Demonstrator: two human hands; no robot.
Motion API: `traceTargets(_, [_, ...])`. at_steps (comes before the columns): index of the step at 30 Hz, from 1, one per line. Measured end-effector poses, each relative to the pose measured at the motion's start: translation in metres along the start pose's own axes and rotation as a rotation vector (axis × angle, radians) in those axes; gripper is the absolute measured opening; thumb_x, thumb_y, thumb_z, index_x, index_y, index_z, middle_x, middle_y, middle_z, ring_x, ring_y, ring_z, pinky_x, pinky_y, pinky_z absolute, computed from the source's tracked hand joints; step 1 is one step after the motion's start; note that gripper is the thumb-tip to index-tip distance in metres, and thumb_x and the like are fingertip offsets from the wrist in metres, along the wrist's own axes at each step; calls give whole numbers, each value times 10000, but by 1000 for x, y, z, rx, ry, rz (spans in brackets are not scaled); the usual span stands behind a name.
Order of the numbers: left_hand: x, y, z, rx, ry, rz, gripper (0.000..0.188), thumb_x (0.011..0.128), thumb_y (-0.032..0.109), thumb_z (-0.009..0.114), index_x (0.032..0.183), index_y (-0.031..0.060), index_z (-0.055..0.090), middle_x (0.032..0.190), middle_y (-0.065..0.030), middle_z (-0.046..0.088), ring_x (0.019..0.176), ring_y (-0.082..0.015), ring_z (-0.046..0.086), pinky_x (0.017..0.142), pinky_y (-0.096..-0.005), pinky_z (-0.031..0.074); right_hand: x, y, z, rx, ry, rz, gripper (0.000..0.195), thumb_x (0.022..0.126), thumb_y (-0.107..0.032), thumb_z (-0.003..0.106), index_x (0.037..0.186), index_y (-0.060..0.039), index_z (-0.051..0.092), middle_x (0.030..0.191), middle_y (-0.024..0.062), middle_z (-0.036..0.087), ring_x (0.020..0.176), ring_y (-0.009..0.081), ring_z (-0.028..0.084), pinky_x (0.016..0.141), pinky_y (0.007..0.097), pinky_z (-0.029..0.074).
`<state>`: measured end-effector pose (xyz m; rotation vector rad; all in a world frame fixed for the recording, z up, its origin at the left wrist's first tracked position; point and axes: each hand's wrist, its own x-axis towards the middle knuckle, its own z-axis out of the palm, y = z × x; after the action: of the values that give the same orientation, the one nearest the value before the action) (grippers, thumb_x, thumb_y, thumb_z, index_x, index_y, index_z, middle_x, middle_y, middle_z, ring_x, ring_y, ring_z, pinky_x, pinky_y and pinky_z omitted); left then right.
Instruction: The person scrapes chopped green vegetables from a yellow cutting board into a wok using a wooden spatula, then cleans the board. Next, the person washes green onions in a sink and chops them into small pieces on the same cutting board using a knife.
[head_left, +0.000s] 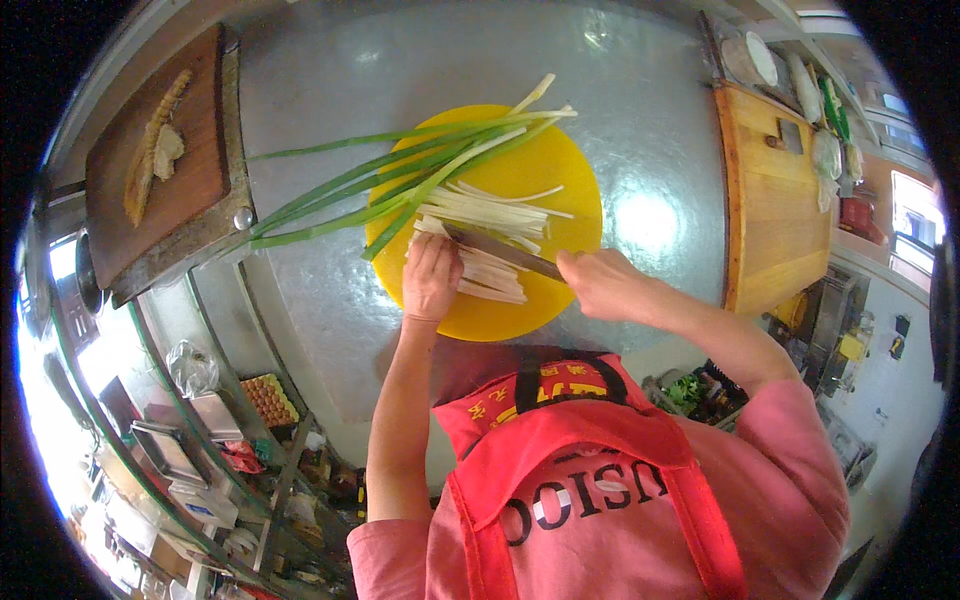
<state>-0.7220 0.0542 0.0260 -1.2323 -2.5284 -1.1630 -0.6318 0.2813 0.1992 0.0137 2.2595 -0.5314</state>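
On a round yellow cutting board (574, 172) lie pale, thin vegetable strips (487, 208), some in a pile above the blade and others (491, 277) below it. My right hand (604, 285) grips the handle end of a knife (506, 251), whose dark blade points left across the strips. The fingers of my left hand (433, 276) are bent and pressed on the left ends of the strips, close to the blade's tip. Long green onions (382, 176) rest across the upper left of the board, their leaves reaching onto the metal table (315, 90).
At left, a dark wooden board (195, 157) bears a knobbly, root-like piece (161, 127). A light wooden board (772, 217) stands at right. Below left, shelves hold a tray of brown eggs (268, 400) and a plastic bag (192, 367). Leafy greens (684, 394) sit below the table's right side.
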Motion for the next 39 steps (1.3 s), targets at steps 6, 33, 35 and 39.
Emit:
traceTargets(6, [2, 2, -1, 39, -29, 3, 211, 720, 11, 656, 926, 11, 612, 1009, -114, 582, 1024, -319, 547, 870, -410, 481, -18, 23, 38, -23, 114, -58, 259, 716, -5, 531, 957, 77, 481, 757, 254, 625, 706, 426, 638, 577, 502, 500])
traceTargets(33, [7, 5, 7, 12, -26, 20, 244, 756, 13, 611, 999, 0, 625, 1084, -158, 577, 1070, -358, 540, 869, -411, 504, 23, 18, 20, 109, 228, -150, 227, 705, -7, 530, 911, 44, 448, 727, 251, 607, 660, 440, 608, 558, 519, 468])
traceTargets(35, [6, 4, 8, 4, -23, 20, 249, 762, 13, 602, 1009, -4, 627, 1091, -161, 577, 1073, -366, 538, 873, -418, 502, 25, 14, 13, 94, 233, -161, 222, 704, 1, 533, 904, 43, 446, 730, 253, 606, 668, 446, 605, 569, 523, 466])
traceTargets(39, [5, 1, 10, -19, -25, 5, 225, 786, 19, 619, 1009, -1, 636, 1096, -168, 587, 1066, -394, 535, 898, -457, 476, 30, 3, 1, 70, 128, -99, 204, 711, 18, 531, 894, 45, 444, 734, 253, 605, 696, 451, 606, 594, 522, 469])
